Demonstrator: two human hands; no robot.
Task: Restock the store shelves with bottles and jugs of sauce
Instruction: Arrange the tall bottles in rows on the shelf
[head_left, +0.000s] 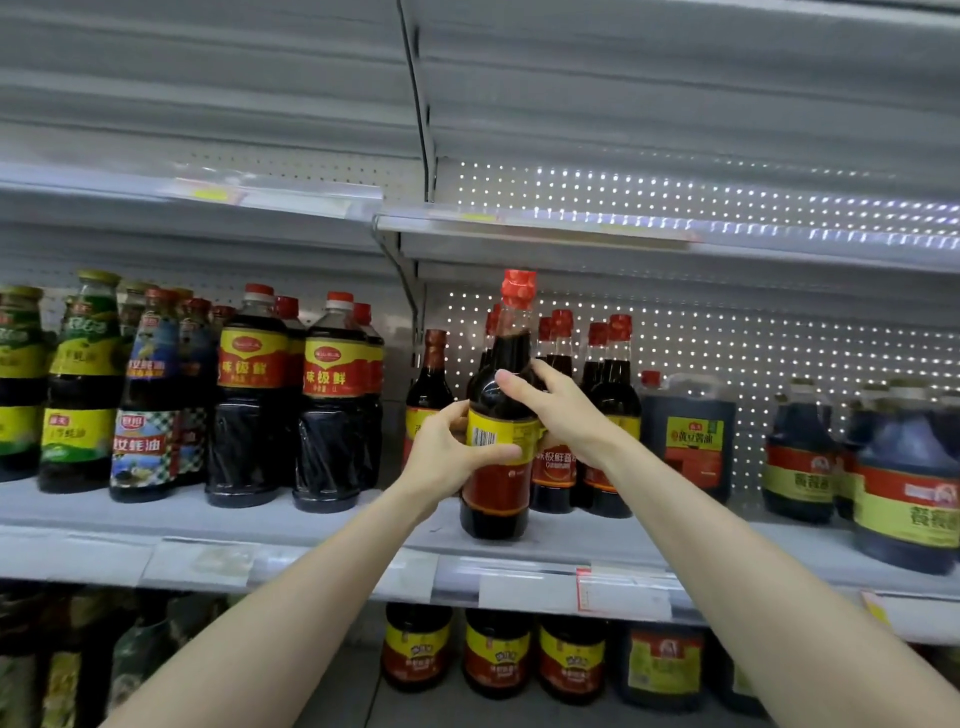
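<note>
- Two hands grasp one red-capped sauce bottle (500, 415) standing on the shelf (322, 525).
- Left hand (447, 452) curls around its yellow label.
- Right hand (558, 405) wraps its shoulder.

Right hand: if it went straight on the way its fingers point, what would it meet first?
The red-capped sauce bottle it grips: the right hand wraps its shoulder. Past that, probably the brown-capped bottle behind, though depth is unclear.

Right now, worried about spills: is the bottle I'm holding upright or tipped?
Upright: bottle has its red cap almost straight above its base.
</note>
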